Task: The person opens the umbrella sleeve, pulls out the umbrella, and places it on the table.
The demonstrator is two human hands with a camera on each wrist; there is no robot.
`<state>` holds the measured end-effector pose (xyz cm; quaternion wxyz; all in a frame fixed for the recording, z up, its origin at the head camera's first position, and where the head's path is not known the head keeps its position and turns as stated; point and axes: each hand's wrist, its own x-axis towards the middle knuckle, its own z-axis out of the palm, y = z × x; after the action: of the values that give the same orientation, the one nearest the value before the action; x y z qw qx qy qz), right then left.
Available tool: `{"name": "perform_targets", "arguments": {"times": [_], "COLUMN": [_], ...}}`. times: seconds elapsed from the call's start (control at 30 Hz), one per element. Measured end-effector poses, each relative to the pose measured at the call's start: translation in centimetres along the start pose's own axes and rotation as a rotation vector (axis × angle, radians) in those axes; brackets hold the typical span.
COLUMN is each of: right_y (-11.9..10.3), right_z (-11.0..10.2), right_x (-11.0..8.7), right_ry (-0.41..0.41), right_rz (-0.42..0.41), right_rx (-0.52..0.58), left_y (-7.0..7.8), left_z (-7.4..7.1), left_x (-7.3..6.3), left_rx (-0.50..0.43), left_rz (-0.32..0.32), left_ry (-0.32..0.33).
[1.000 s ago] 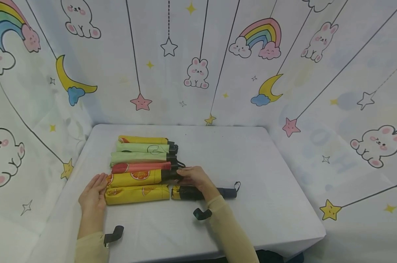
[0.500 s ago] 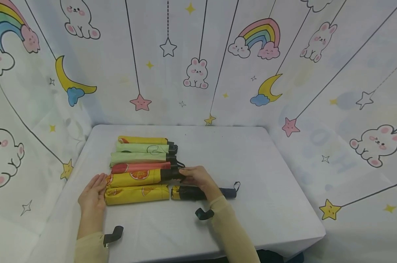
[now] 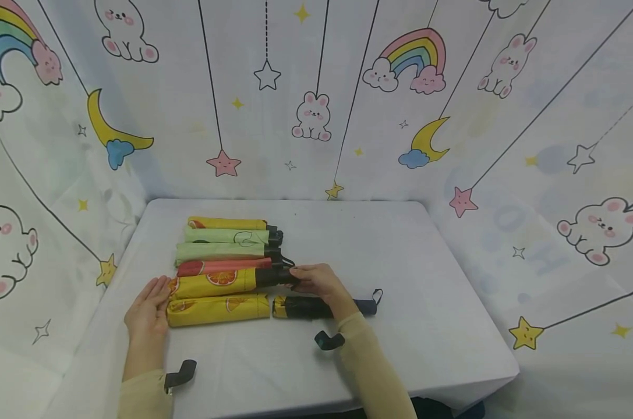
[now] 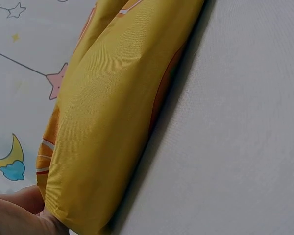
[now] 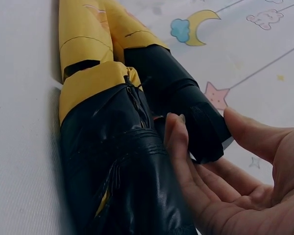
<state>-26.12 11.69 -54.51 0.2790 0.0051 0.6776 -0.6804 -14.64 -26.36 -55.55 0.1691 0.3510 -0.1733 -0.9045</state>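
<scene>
In the head view, my left hand [image 3: 147, 308] is at the left end of a yellow umbrella sleeve [image 3: 211, 284] printed with orange slices, fingertips pinching that end. A black folded umbrella [image 3: 273, 276] sticks out of the sleeve's right mouth. My right hand [image 3: 320, 283] grips the umbrella's outer end between thumb and fingers; the right wrist view shows the same dark end [image 5: 203, 129] in its grasp. Just in front lies another yellow sleeve [image 3: 219, 310], with a dark umbrella [image 3: 306, 307] partly under my right forearm. In the left wrist view the near sleeve [image 4: 103, 122] hides most of my left fingertips.
Behind the yellow sleeve lie a red umbrella [image 3: 224, 267], two light green umbrellas [image 3: 222, 251] and a yellow one [image 3: 227, 223], side by side. All rest on a white-covered table [image 3: 431, 326] with patterned cloth walls [image 3: 374, 116] around it.
My right hand has moved slightly right, drawing more of the black umbrella out of the yellow sleeve. My left hand and the sleeve have stayed in place.
</scene>
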Motion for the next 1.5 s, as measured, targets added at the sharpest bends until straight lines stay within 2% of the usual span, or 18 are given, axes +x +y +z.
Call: {"name": "perform_targets", "arguments": {"times": [0.37, 0.7, 1.1, 1.5], "right_y": [-0.1, -0.4, -0.4, 0.1], "right_z": [-0.8, -1.4, -1.4, -2.0], "right_x": [-0.4, -0.9, -1.4, -1.5], "right_ry": [0.012, 0.023, 0.037, 0.034], "right_rz": [0.000, -0.006, 0.008, -0.020], "right_rx": [-0.024, 0.003, 0.010, 0.027], "left_y": [0.0, 0.1, 0.2, 0.1], "left_z": [-0.1, -0.1, 0.0, 0.2], "left_x": [-0.3, -0.5, -0.5, -0.3], "left_rx": [-0.008, -0.030, -0.038, -0.036], "left_rz": [-0.008, -0.013, -0.021, -0.011], "left_ry": [-0.008, -0.016, -0.018, -0.020]}}
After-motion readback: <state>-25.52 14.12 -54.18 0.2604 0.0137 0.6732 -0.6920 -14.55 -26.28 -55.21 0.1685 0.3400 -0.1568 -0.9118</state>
